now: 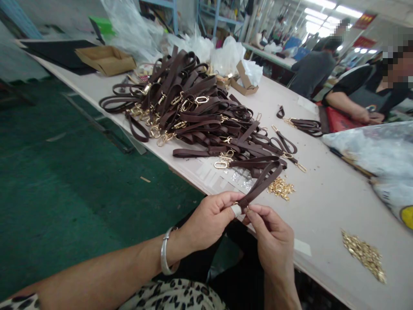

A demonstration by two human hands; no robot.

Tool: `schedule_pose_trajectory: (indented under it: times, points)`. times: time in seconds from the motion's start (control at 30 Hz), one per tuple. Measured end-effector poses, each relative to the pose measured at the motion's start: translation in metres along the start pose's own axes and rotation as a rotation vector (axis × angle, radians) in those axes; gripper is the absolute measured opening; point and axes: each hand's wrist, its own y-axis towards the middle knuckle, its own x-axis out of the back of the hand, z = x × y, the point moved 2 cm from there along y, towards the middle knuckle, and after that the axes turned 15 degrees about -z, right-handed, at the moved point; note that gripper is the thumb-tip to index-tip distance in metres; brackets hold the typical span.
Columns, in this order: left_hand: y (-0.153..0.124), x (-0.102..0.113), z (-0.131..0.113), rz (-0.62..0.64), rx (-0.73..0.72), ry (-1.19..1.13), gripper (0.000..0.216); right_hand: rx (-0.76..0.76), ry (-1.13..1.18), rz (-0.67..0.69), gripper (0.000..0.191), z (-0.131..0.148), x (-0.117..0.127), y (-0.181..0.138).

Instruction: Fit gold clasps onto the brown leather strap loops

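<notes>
My left hand (211, 219) and my right hand (271, 237) pinch the near end of a looped brown leather strap (263, 181) just off the table's front edge. The left thumb wears a strip of white tape. The strap rises from my fingers toward the table, and a small gold fitting shows at the pinch point. A big heap of similar brown straps (190, 105) with gold clasps lies on the pale table (322, 206) beyond. A small pile of gold fittings (281, 188) lies just past the held strap.
A second pile of gold fittings (364, 255) lies at the right. A plastic bag (377, 155) lies at the right edge, cardboard boxes (106, 59) at the far left. A person in black (368, 92) works across the table. Green floor (64, 172) lies left.
</notes>
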Motion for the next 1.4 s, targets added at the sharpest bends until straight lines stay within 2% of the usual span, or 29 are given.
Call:
schedule_pose_trajectory:
  times: [0.13,0.27,0.37,0.5,0.6,0.7,0.8,0.87,0.9,0.97,1.03,1.13,1.23,1.4]
  points:
    - [-0.001,0.001,0.004,-0.017,-0.082,0.124,0.034,-0.054,0.007,0.041,0.016,-0.007,0.005,-0.001]
    - [-0.006,0.003,0.003,-0.031,-0.229,0.398,0.037,-0.091,0.021,0.013,0.015,-0.007,0.003,-0.006]
    - [-0.012,0.008,0.005,-0.046,-0.371,0.604,0.037,-0.115,0.117,-0.012,0.012,-0.007,0.000,-0.012]
    - [-0.010,0.015,0.016,-0.027,-0.463,0.694,0.035,-0.187,0.206,-0.032,0.014,-0.014,-0.001,-0.015]
    - [-0.006,0.010,0.024,-0.012,-0.395,0.638,0.033,-0.155,0.127,-0.075,0.013,-0.015,0.003,-0.018]
    - [-0.003,-0.001,0.031,0.009,-0.063,0.455,0.031,-0.092,-0.001,-0.057,0.013,-0.011,0.013,-0.018]
    - [-0.002,-0.007,0.035,-0.004,0.252,0.247,0.033,0.024,-0.192,-0.039,0.012,-0.013,0.043,-0.005]
    - [-0.001,-0.006,0.035,-0.048,0.317,0.188,0.035,0.155,-0.446,-0.165,0.020,-0.021,0.083,0.015]
    - [0.000,-0.003,0.035,-0.075,0.328,0.179,0.037,0.231,-0.633,-0.286,0.026,-0.027,0.108,0.028]
    - [0.002,0.004,0.036,-0.126,0.351,0.179,0.045,0.226,-0.784,-0.437,0.038,-0.042,0.161,0.057]
    - [0.002,0.011,0.039,-0.152,0.388,0.184,0.051,0.178,-0.899,-0.533,0.043,-0.059,0.211,0.087]
    - [0.002,0.018,0.047,-0.112,0.421,0.197,0.047,0.066,-1.053,-0.587,0.037,-0.082,0.261,0.122]
    - [0.002,0.023,0.055,-0.053,0.422,0.203,0.042,-0.007,-1.166,-0.551,0.031,-0.100,0.276,0.139]
    - [-0.001,0.029,0.057,-0.031,0.448,0.239,0.043,0.076,-1.275,-0.435,0.028,-0.115,0.256,0.143]
